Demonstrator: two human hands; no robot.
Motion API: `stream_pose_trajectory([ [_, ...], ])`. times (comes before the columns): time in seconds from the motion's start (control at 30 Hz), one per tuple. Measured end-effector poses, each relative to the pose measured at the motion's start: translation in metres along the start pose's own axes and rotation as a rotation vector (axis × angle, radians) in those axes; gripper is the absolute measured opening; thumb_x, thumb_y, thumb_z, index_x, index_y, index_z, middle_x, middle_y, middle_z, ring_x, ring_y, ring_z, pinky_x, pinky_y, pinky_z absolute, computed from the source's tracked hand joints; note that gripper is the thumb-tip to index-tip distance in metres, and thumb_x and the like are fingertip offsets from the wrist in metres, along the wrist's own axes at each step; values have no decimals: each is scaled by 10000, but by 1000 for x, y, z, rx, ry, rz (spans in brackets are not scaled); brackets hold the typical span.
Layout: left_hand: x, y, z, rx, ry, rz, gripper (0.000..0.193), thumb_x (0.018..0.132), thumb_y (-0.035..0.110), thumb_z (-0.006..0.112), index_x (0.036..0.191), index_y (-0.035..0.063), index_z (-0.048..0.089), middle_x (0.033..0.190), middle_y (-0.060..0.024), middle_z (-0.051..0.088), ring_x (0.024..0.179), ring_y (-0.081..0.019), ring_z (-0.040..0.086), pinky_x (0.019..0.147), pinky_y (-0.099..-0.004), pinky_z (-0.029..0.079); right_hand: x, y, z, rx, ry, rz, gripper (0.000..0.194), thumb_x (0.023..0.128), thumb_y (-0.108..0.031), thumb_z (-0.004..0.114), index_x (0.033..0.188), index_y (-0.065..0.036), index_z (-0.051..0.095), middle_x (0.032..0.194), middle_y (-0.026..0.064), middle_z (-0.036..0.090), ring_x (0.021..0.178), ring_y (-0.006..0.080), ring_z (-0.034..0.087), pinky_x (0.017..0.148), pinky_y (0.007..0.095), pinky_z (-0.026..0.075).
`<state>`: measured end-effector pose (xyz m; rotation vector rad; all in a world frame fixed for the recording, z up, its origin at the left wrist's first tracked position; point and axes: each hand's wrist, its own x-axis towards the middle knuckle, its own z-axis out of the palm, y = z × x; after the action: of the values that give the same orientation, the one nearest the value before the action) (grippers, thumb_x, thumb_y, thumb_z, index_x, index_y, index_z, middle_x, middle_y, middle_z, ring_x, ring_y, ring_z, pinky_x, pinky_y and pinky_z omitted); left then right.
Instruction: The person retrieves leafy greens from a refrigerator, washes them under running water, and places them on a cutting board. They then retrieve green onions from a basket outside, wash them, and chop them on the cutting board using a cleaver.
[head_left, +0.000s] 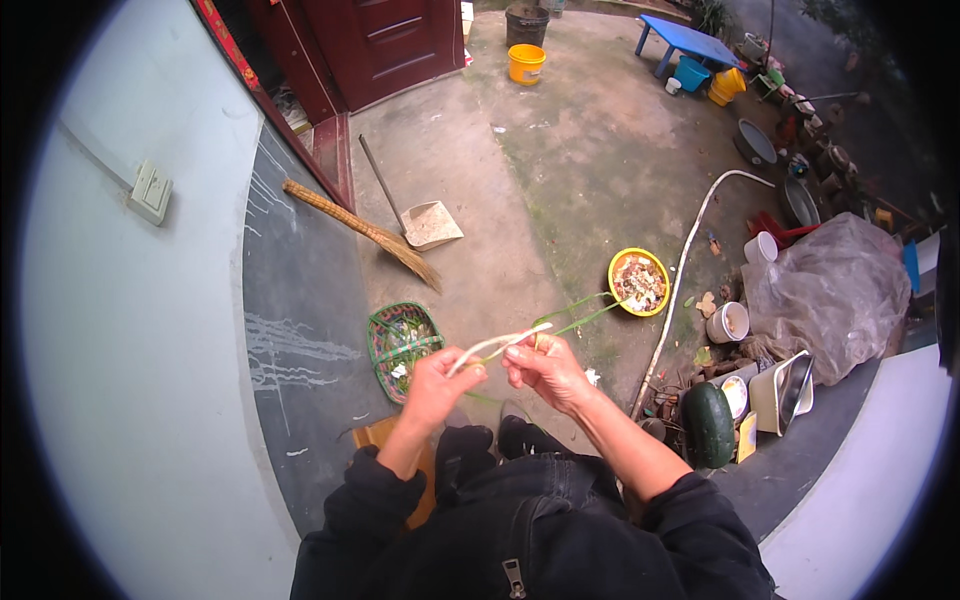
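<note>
Between my two hands is a scallion-like stalk (491, 345), with a white stem and long green leaves. My left hand (437, 386) pinches its pale part between thumb and fingers. My right hand (551, 371) grips the stalk farther along, and the leaves (583, 321) trail forward and right from it. Just beyond my left hand, on the floor, stands a green woven basket (373, 335) with a handle across it and green leaves inside. To the front right, a yellow basin (637, 250) holds mixed food scraps; the leaf tips overlap it in view.
A straw broom (352, 221) and a long-handled dustpan (433, 225) are ahead left, near a dark red door (382, 45). A white hose (679, 277) curves along the right, beside a green gourd (707, 425), tubs and plastic sheeting (832, 292). A wooden seat (422, 480) is by my legs.
</note>
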<state>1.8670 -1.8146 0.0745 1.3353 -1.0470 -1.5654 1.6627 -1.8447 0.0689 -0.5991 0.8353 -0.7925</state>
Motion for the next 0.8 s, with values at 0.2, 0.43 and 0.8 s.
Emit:
stream_pose_trajectory([
  [0.2, -3, 7, 21, 221, 83, 7, 156, 862, 140, 734, 870, 11, 647, 717, 7, 626, 643, -42, 543, 557, -196, 400, 6, 2, 7, -94, -59, -34, 153, 919, -134, 633, 946, 14, 608, 790, 63, 623, 597, 122, 562, 538, 258, 437],
  [0.43, -3, 3, 21, 131, 41, -20, 171, 874, 163, 713, 861, 5, 647, 700, -21, 645, 559, -35, 496, 496, -190, 351, 5, -4, 7, -291, -45, -66, 135, 940, -114, 577, 894, 7, 614, 742, 47, 619, 571, 98, 563, 494, 230, 418],
  [0.8, -19, 16, -13, -189, -169, -291, 225, 968, 215, 555, 936, 2, 622, 649, -61, 623, 396, -17, 336, 388, -185, 216, 24, -57, -50, -422, 346, -262, 158, 916, -150, 589, 940, -4, 645, 712, 22, 635, 525, 70, 562, 472, 219, 445],
])
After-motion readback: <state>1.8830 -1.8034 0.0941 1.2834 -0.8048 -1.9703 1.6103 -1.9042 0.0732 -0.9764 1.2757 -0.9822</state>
